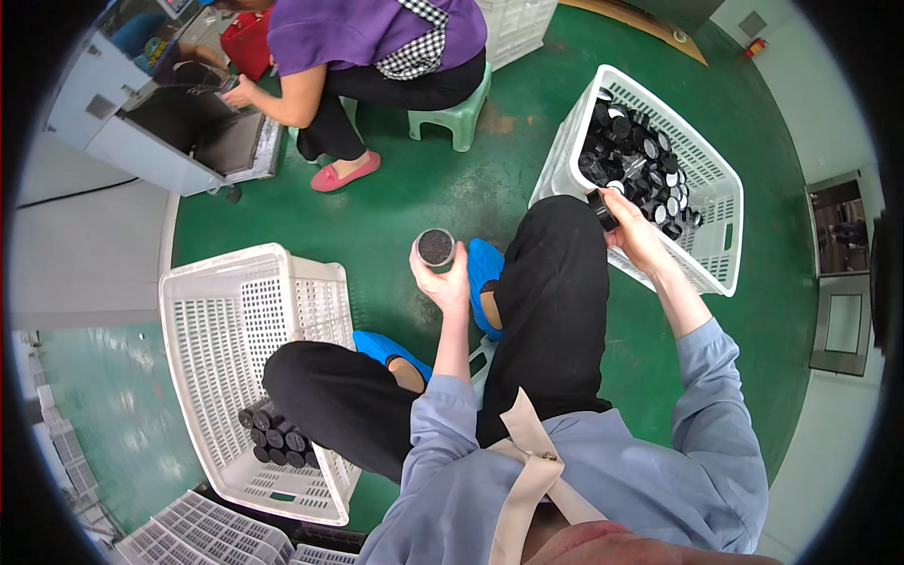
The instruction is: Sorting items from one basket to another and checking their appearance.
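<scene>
My left hand (446,286) holds up a round clear container (436,247), and its top shows a dark, grainy surface. Between the fingers of my right hand (639,236) is a black cylindrical piece (602,210), perhaps a cap, beside my knee at the near rim of the right crate. That white plastic crate (719,205) holds a loose heap of black caps and clear containers (628,152), some with white insides showing. In the white crate (212,332) at my left, several black-topped cylindrical containers (279,438) lie stacked together near one end.
A co-worker (374,42) sits on a green plastic stool (452,116) by a metal machine (134,134). More white crates stand behind that person (515,28) and at the lower left (205,533). My shoes wear blue covers (486,275) on the green floor (402,198).
</scene>
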The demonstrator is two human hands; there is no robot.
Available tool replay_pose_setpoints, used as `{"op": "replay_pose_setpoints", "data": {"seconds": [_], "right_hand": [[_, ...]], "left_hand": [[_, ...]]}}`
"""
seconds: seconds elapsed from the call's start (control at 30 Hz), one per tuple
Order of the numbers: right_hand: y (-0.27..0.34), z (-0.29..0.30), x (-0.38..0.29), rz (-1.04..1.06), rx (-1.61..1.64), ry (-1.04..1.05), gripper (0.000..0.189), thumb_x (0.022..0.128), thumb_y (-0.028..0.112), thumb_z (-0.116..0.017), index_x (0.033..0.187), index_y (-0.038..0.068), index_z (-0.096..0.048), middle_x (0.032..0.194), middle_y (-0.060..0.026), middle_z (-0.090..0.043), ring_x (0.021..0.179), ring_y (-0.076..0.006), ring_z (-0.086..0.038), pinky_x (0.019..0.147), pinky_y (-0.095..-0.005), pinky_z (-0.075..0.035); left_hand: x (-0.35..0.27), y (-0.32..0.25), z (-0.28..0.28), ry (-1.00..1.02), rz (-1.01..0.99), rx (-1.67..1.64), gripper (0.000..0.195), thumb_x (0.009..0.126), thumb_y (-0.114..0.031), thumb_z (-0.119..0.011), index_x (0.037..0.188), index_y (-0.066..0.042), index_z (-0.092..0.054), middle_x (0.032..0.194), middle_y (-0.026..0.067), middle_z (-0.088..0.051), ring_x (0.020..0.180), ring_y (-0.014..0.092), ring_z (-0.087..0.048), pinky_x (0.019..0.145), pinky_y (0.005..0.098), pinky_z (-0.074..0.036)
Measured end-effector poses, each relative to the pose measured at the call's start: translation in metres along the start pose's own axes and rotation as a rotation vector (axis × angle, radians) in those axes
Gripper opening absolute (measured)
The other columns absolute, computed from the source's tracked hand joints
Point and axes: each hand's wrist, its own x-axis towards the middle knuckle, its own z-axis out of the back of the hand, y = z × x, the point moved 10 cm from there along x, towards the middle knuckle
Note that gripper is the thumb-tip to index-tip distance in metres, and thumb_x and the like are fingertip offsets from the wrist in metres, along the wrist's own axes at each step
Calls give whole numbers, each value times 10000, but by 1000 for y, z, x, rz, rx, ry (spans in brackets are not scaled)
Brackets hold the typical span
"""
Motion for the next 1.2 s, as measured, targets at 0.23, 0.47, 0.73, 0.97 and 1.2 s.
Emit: {"op": "replay_pose_setpoints", "data": {"seconds": [0.23, 0.47, 0.73, 0.97, 1.2], "right_hand": [[21, -55, -1, 160, -127, 40, 603, 1132, 510, -375, 1511, 76, -553, 1309, -49, -642, 1194, -135, -589, 1040, -328, -463], [87, -85, -14, 590, -577, -149, 441, 1115, 309, -524, 1442, 23, -600, 1260, -106, -682, 1228, -212, -610, 1092, -343, -439], [204, -236, -99, 1090, -707, 301, 479, 1036, 327, -630, 1392, 7, -635, 1249, -161, -651, 1156, -304, -642, 1008, -382, -501], [201, -290, -117, 1219, -964, 442, 534, 900, 273, -765, 1349, 1, -665, 1215, -159, -631, 1054, -304, -619, 904, -395, -511], [195, -301, -121, 1214, -959, 500, 486, 884, 222, -714, 1318, 7, -685, 1179, -159, -636, 1031, -306, -621, 893, -405, -513]], "left_hand": [[22, -108, 33, 6, -214, -38, 658, 706, -109, -907, 1277, 6, -602, 1155, 166, -636, 1068, 350, -662, 944, 441, -534], [27, -180, 60, 27, -314, -91, 583, 704, -124, -882, 1204, 4, -612, 1134, 156, -616, 1022, 335, -653, 876, 423, -544], [16, -212, 64, 145, -224, -235, 618, 696, -133, -870, 1242, 1, -613, 1080, 176, -727, 987, 342, -742, 884, 416, -586], [5, -224, 66, 175, -271, -272, 655, 697, -142, -865, 1272, 0, -585, 1126, 178, -707, 995, 351, -738, 872, 428, -593], [3, -226, 62, 256, -288, -285, 726, 707, -188, -878, 1328, -8, -548, 1135, 188, -692, 1007, 371, -725, 863, 443, -591]]}}
